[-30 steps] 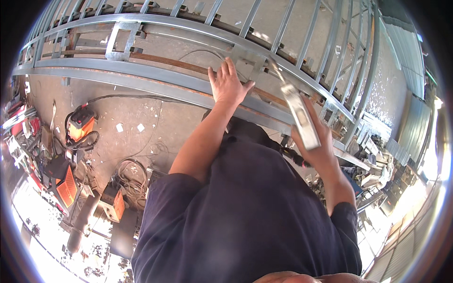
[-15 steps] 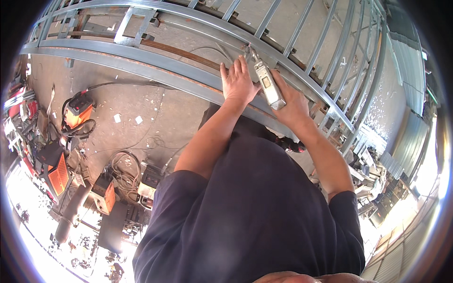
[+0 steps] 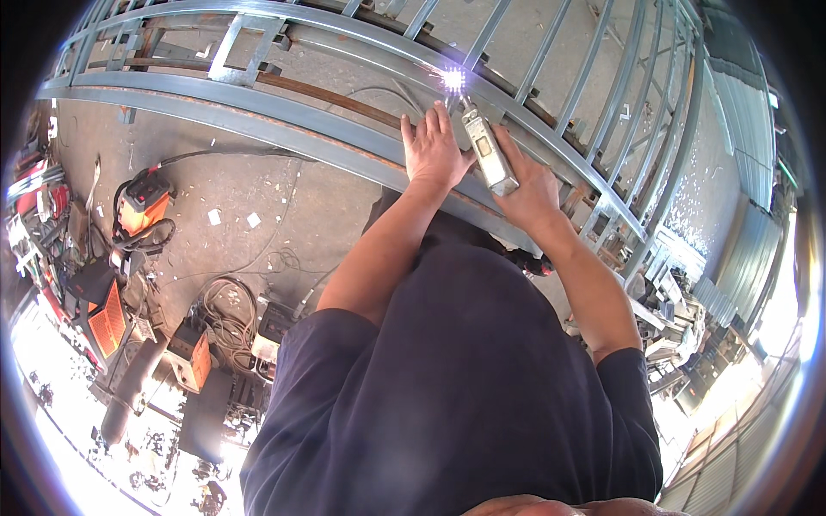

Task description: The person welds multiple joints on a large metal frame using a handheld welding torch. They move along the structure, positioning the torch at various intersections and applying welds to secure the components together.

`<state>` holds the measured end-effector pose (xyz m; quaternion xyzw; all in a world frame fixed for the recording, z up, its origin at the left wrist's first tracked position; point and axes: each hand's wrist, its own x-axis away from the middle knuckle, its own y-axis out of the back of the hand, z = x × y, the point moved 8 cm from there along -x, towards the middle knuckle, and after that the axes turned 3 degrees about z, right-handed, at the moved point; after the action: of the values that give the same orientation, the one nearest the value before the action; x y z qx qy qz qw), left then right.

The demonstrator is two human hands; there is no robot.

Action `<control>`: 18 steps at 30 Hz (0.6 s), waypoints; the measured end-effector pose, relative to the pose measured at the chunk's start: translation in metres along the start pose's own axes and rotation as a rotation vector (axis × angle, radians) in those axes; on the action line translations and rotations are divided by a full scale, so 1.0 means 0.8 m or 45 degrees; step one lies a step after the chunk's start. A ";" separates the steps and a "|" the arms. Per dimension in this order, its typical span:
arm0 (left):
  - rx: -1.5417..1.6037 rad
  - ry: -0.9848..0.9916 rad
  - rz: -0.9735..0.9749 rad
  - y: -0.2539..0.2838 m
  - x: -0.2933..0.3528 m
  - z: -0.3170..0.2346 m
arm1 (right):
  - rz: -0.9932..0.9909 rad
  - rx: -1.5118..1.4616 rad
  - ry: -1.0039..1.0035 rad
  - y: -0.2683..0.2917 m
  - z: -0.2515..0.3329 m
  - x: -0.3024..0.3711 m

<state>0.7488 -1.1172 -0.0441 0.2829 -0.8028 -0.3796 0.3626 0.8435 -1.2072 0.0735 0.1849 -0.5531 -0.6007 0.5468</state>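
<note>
My right hand is wrapped round a boxy silver welding gun, its nozzle pointing away from me. At the tip a bright violet-white welding arc burns against a rail of the galvanized steel frame and throws a few sparks to the left. Just left of the gun, my left hand lies with its fingers spread, over the near steel beam; no object shows in it. The glare hides the exact spot under the arc.
Parallel bars of the frame reach across the far side. On the floor at left stand an orange-and-black machine, another orange box and coiled cables. Metal scrap is piled at right. Corrugated sheets stand beyond.
A bright arc with sparks has lit at the gun's tip, where there was only a faint glow. Both hands stay in nearly the same place.
</note>
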 end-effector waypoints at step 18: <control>0.022 -0.013 0.000 0.000 0.001 0.002 | -0.001 -0.019 -0.035 0.000 -0.003 0.002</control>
<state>0.7474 -1.1171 -0.0445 0.2841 -0.8078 -0.3743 0.3559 0.8448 -1.2094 0.0734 0.1728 -0.5561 -0.6076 0.5401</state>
